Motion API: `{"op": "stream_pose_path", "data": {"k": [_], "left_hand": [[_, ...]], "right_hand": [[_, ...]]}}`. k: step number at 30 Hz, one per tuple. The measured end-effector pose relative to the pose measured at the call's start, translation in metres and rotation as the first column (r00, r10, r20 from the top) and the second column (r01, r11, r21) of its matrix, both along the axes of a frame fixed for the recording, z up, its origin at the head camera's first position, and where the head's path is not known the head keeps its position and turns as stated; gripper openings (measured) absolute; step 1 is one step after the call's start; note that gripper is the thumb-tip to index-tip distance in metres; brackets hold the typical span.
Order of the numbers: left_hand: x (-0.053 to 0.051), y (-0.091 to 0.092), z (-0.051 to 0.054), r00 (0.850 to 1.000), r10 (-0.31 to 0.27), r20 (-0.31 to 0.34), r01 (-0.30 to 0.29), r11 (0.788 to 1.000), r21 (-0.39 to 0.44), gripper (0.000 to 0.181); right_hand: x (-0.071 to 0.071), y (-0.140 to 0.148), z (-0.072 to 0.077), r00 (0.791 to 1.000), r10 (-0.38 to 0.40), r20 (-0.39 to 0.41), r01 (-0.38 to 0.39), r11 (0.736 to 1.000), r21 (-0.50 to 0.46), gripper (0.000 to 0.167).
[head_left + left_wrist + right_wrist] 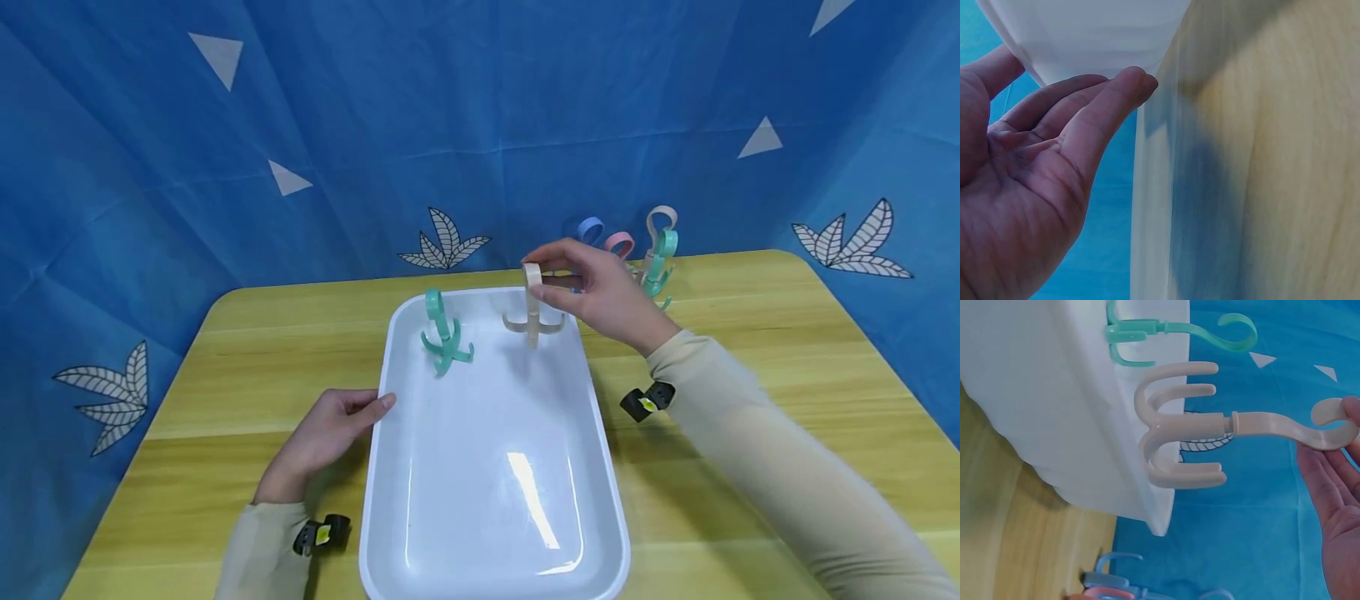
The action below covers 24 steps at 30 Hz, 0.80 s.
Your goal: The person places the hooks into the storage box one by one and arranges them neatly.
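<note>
A beige four-pronged hook [533,321] hangs upright over the far right part of the white tray [480,500]. My right hand [600,292] pinches its curved top between thumb and fingers; the right wrist view shows the beige hook [1185,428] with its prongs away from the hand [1341,506]. A green hook [446,337] is in the tray's far left part. At the tray's left edge, my left hand [330,433] has its thumb over the rim and its fingers outside, as the hand [1041,162] in the left wrist view also shows against the tray [1097,37].
Behind my right hand, at the back right of the wooden table [750,333], stand more hooks: a blue one [590,229], a pink one [620,243], a green one [660,258] and a beige one [662,217]. A blue patterned cloth [480,108] hangs behind the table.
</note>
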<state>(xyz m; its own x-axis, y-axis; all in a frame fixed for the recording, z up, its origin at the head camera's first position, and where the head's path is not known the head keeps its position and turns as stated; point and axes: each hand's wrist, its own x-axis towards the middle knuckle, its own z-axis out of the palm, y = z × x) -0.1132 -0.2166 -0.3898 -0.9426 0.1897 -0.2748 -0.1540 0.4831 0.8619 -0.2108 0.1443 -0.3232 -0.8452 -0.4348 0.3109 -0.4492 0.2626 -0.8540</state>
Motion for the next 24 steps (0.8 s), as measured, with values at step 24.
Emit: {"op": "stream_pose_path", "data": {"k": [24], "left_hand": [[0.0,0.001,-0.001,1.0,0.015,0.006,-0.015,1.0,-0.006,0.056]], "right_hand": [[-0.001,-0.015,-0.017,0.998,-0.001,0.064,-0.004,0.997,0.08,0.032]]}}
